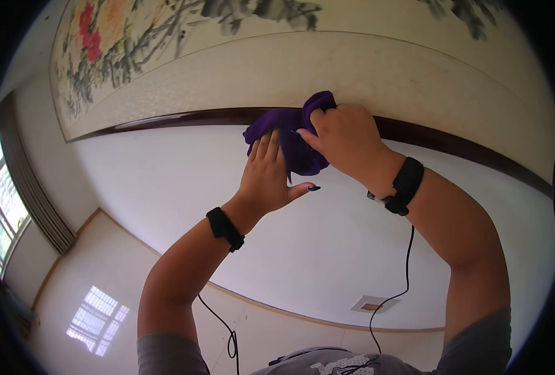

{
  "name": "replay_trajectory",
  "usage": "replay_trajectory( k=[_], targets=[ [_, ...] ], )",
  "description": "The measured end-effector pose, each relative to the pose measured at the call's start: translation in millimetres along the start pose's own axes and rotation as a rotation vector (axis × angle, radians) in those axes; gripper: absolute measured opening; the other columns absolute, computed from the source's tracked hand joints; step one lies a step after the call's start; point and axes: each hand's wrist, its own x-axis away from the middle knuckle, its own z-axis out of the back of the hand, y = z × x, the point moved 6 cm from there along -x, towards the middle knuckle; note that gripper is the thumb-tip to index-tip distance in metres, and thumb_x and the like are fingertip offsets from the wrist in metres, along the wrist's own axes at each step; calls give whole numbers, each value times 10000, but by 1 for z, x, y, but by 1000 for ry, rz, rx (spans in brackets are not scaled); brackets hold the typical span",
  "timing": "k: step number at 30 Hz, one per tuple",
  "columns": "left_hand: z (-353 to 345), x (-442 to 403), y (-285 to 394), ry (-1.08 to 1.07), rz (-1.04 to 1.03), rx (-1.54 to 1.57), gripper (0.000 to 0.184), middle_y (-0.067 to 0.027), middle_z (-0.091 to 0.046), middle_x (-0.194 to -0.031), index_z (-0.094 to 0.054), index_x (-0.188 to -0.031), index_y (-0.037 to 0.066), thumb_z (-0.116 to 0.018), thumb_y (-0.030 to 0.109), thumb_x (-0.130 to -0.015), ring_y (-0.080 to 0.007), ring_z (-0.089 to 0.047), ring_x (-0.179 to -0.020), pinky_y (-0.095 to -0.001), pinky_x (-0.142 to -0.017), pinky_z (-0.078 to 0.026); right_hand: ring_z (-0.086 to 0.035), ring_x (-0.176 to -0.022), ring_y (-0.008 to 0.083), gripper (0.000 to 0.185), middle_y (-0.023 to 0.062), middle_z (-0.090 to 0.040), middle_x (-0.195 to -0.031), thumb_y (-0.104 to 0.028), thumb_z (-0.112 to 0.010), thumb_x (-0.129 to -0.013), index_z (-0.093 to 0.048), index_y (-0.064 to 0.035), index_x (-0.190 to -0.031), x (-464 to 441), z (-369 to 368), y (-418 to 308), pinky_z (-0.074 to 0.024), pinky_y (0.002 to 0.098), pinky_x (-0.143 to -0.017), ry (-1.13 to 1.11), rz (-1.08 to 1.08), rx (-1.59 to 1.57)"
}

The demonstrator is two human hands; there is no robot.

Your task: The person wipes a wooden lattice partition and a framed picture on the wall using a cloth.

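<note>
A crumpled purple cloth [293, 147] lies against the dark wooden frame edge [208, 117] of a large flower painting. My right hand [350, 134] grips the upper right part of the cloth, its fingers curled into a fold and its thumb pointing left across it. My left hand [268, 169] rests with its fingers stretched out flat on the lower left of the cloth, pressing it toward the wall. The left thumb sticks out to the right, away from the cloth. Some of the left fingertips are hidden by purple folds.
Above the frame edge spreads the painting [277, 69]; below it is a white wall [327, 244] with a small socket plate [374, 304] low down. A curtain [33, 181] and window stand at the left. Black cables [408, 256] hang from both wrist straps.
</note>
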Motion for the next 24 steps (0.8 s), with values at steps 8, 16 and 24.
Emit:
replay_trajectory(
  k=[8, 16, 24],
  targets=[
    [-40, -42, 105, 37, -152, 45, 874, -287, -471, -1235, -456, -1197, -131, -564, 628, -776, -411, -449, -1138, -473, -963, -355, -549, -539, 217, 399, 57, -545, -531, -437, -596, -851, -544, -80, -681, 96, 33, 86, -406, 328, -529, 29, -65, 116],
    [-91, -104, 241, -162, -315, 319, 666, -225, -460, -1277, -408, -1283, -58, -565, 416, -841, -384, -439, -1162, -458, -961, -369, -574, -568, 282, 403, 102, -569, -584, -418, -601, -849, -550, -60, -671, 221, 84, 186, -438, 394, -537, -182, -294, 101],
    [-112, -66, 437, -478, -950, 835, 690, -173, -460, -1329, -534, -1212, 14, -682, 491, -735, -342, -355, -1294, -500, -1064, -270, -588, -623, 345, 432, 178, -590, -655, -414, -509, -904, -548, -20, -728, 405, 160, 159, -461, 436, -584, -636, -769, -619]
  ],
)
